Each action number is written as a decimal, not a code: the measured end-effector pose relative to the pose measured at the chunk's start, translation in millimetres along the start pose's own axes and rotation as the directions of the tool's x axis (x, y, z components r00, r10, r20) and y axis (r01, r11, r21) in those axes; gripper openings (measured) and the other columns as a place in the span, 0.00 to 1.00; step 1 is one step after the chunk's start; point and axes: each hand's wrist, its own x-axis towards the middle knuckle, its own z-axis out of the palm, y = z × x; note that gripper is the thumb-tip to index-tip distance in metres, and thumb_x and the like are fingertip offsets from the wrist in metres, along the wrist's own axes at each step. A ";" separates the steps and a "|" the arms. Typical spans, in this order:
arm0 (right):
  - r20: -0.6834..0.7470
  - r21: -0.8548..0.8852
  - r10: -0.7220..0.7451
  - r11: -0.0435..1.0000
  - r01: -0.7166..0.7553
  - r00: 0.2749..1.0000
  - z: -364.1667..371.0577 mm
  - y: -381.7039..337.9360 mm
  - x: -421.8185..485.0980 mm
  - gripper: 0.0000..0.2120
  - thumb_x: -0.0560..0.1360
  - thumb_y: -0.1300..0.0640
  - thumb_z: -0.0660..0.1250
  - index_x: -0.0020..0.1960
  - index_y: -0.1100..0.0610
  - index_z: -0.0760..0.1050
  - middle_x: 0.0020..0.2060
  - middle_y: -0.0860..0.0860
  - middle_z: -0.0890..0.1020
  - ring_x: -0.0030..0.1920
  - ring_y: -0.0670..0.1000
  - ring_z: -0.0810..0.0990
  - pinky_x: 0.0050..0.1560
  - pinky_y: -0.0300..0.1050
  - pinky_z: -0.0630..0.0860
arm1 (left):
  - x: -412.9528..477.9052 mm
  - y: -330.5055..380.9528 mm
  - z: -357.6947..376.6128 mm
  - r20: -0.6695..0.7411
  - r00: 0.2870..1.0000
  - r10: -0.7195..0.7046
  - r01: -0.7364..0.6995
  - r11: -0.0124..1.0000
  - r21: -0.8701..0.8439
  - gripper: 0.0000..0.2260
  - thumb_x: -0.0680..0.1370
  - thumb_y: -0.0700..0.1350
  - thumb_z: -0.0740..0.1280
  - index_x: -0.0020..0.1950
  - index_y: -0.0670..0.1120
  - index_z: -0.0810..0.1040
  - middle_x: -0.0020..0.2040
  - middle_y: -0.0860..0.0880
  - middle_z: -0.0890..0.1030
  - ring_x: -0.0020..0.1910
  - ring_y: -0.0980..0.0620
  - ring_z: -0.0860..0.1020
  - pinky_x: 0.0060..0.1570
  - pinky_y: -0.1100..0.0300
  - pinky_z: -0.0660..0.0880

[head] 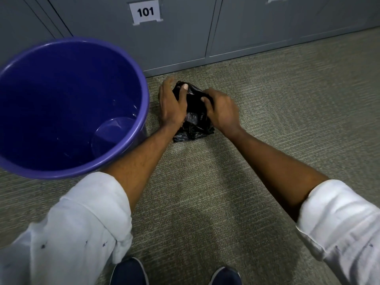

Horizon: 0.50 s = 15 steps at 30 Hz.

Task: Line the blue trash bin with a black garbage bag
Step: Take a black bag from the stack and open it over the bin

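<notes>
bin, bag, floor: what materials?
Bin: looks like moulded plastic, glossy; highlights run along its rim and inner wall. Bag: thin black plastic film, shiny and crumpled into folds. Floor: probably low-pile carpet, matte, with a fine ribbed, speckled weave.

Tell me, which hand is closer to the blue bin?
The left hand: it holds the black bag's side next to the blue bin; the right hand is farther away.

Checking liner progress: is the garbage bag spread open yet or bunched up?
Bunched. The garbage bag is a crumpled wad on the carpet, gripped by left hand and right hand.
</notes>
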 end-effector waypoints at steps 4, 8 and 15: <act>-0.029 0.131 0.138 0.982 -0.133 0.990 -18.0 -2.9 18.8 0.13 0.82 0.52 0.60 0.61 0.55 0.78 0.51 0.52 0.85 0.49 0.52 0.83 0.45 0.46 0.78 | -4.2 -7.1 -3.3 0.086 0.973 -0.213 0.222 0.970 -0.104 0.40 0.79 0.63 0.65 0.83 0.44 0.56 0.82 0.42 0.61 0.80 0.44 0.62 0.76 0.48 0.63; -0.023 0.252 0.139 0.959 -0.129 0.990 -41.0 -9.1 41.0 0.12 0.82 0.53 0.60 0.59 0.57 0.77 0.48 0.49 0.84 0.48 0.49 0.82 0.48 0.47 0.79 | -4.7 -18.9 -9.2 0.163 0.951 -0.264 0.285 0.951 -0.119 0.46 0.75 0.69 0.66 0.85 0.50 0.50 0.85 0.44 0.53 0.83 0.43 0.54 0.78 0.45 0.57; -0.028 0.369 0.061 0.928 -0.046 0.998 -85.4 -30.2 79.4 0.11 0.81 0.55 0.62 0.57 0.62 0.76 0.47 0.50 0.80 0.49 0.48 0.78 0.53 0.46 0.77 | -5.2 -2.5 -22.8 0.226 0.960 -0.166 0.226 0.936 -0.270 0.27 0.79 0.52 0.71 0.75 0.45 0.71 0.71 0.46 0.79 0.69 0.49 0.77 0.70 0.50 0.75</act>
